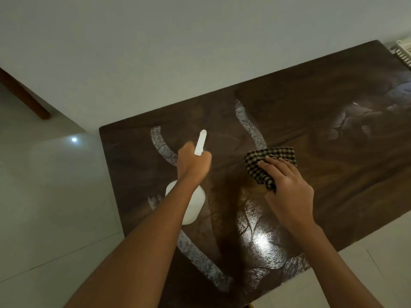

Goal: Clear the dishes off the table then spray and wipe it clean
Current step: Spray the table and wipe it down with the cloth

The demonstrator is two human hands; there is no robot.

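The left hand [193, 161] gripped the neck of a white spray bottle [196, 205], held above the desk [311, 103] with its nozzle pointing away. The right hand [287, 185] held a bunched checked cloth [271, 155] down on the dark wooden desk, just beside the bottle. Pale floor tiles [55, 207] surrounded the desk.

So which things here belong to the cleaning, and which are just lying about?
In use: white spray bottle, left hand; checked cloth, right hand; dark wooden table.
Lying about: white ribbed object past the table's corner; brown wooden bar at far left.
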